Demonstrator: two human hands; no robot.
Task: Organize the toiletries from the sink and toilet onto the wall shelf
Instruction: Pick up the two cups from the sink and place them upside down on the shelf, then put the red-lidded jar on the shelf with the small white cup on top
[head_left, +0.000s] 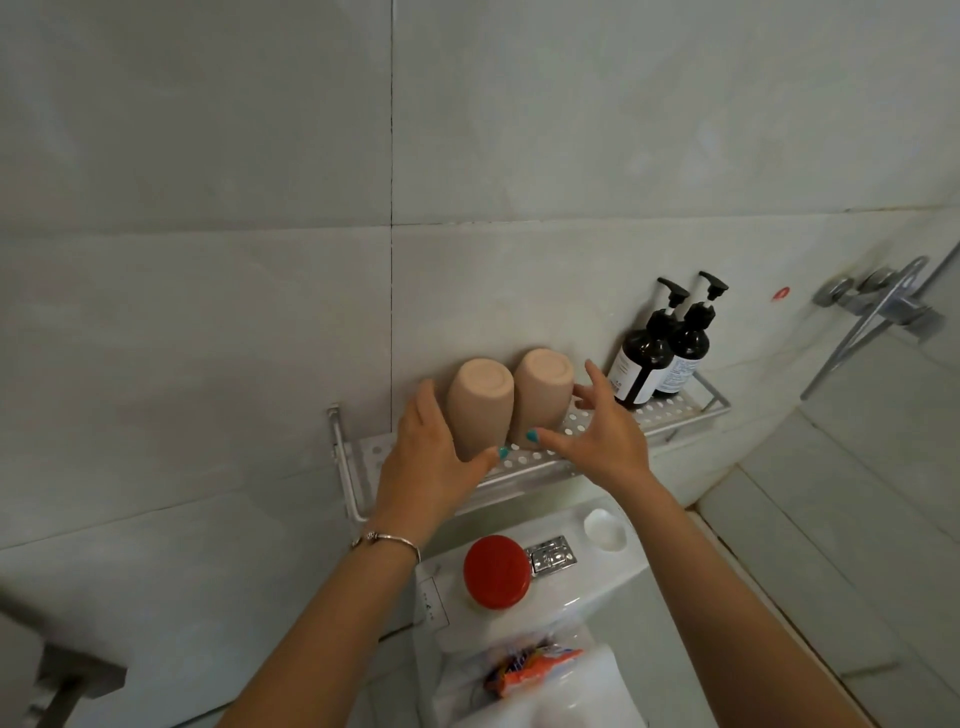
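Left hand (423, 447) wraps the left cup (478, 410) in a curled grip, while the right hand (597, 431) is spread loose with fingers at the right cup (540, 397); both cups stand upside down, touching, on the shelf (524, 470), left of the two pump bottles (660, 353) at its right end. The step looks like squaring the cups up against the wall. Next would be letting go and reaching below the shelf for the red-lidded jar (497, 570), the white lid (604, 529) and the orange packet (530, 667) on the toilet (597, 613).

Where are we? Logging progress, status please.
Left grip around left upturned pink cup. Right grip open beside right pink cup. Perforated metal shelf unobstructed.
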